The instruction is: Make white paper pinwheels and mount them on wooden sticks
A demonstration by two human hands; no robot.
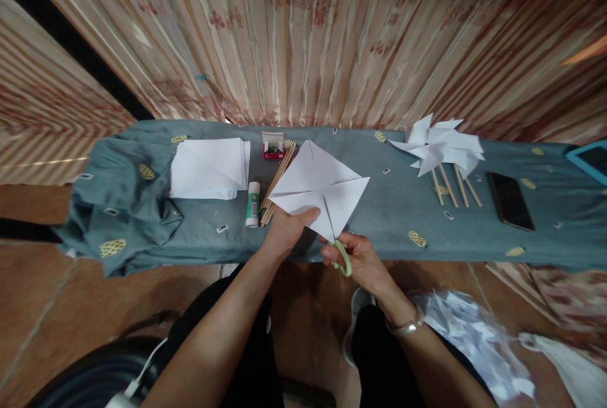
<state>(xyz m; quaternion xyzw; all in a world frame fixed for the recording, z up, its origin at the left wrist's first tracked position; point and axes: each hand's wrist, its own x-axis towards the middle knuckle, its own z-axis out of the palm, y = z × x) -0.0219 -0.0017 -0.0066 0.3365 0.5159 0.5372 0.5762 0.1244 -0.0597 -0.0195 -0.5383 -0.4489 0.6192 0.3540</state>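
On my far left, a stack of white paper sheets [209, 167] lies on the grey-green cloth [389, 205] that covers the bench, with a glue stick [253, 204] just beside its near right corner. Next come a small red box [274, 145] and a bundle of wooden sticks [277, 183] lying slantwise.

My left hand [288, 231] pinches the near edge of a white paper square [318, 190], thumb on top. The sheet is held up over the bench edge, turned like a diamond, with crease lines crossing at its middle and a cut running in from its lowest corner.

My right hand [356, 259] is closed through the pale green handles of the scissors [341, 256], just under that corner; the blades are hidden behind the paper.

Further right lie finished white pinwheels [439, 145] on sticks, then a dark phone [510, 200].
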